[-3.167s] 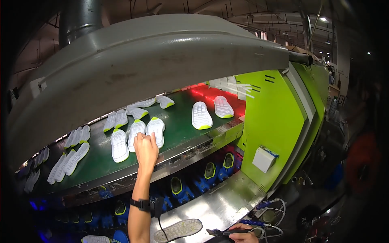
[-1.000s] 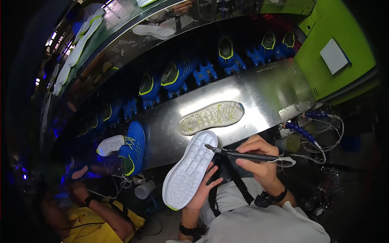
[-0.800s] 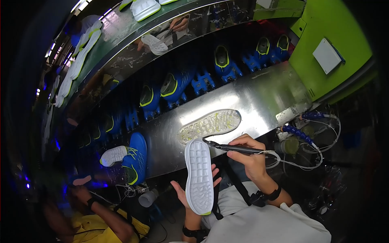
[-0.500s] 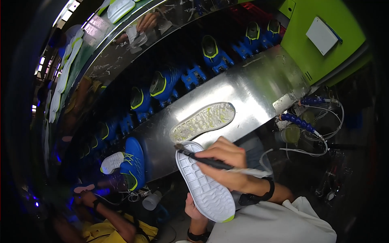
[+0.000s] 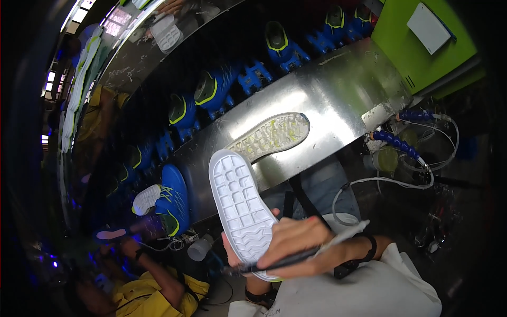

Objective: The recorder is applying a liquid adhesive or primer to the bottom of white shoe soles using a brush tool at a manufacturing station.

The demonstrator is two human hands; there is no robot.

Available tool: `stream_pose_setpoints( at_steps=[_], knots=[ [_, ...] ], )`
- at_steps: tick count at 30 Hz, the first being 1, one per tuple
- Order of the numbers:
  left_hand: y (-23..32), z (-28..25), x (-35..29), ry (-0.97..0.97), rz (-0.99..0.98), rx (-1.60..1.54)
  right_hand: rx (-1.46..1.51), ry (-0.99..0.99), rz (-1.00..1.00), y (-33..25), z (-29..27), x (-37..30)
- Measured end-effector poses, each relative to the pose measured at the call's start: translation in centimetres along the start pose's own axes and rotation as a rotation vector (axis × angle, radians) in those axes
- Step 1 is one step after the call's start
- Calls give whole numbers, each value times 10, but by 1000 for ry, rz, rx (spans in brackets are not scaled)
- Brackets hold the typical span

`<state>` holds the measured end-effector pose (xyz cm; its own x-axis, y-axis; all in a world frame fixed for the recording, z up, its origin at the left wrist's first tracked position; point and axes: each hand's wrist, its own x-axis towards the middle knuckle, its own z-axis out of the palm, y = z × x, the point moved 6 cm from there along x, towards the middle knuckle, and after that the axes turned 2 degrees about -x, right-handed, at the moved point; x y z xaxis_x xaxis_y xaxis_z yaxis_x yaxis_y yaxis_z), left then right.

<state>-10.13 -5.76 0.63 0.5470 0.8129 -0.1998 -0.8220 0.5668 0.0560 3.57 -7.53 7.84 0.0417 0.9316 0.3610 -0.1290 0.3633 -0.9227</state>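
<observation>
My left hand (image 5: 228, 249) grips a white shoe sole (image 5: 236, 193) around its lower end, with most of the hand hidden behind it. The gridded side of the sole faces up, and a yellow-green patch shows at the heel. In my right hand (image 5: 303, 238) is a dark-handled brush (image 5: 296, 258), lying across the heel end of the sole; its tip is blurred. Partly behind the held sole, a second sole (image 5: 285, 131) lies on the metal shelf (image 5: 338, 113), its open side up, whitish with yellow-green marks.
Blue shoes (image 5: 209, 90) stand on blue racks along the shelf's far side. Another blue shoe (image 5: 173, 201) leans against a white sole at left. Blue flexible hoses (image 5: 393, 141) and pale tubes sit at right, below a green panel (image 5: 422, 47). A co-worker in yellow (image 5: 153, 290) sits lower left.
My right hand has carried the brush from the sole's toe end down to its heel. The held sole has moved up and left, covering part of the second sole. The view has shifted slightly.
</observation>
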Motion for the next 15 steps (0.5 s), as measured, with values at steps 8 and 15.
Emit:
stream_pose_setpoints(
  at_steps=[8, 15],
  knots=[
    [-8, 35, 28, -79, -199, 93, 206, 1, 213, -6, -14, -17],
    [16, 41, 26, 220, -348, 408, 221, -261, -136, -43, -43, -2]
  ],
)
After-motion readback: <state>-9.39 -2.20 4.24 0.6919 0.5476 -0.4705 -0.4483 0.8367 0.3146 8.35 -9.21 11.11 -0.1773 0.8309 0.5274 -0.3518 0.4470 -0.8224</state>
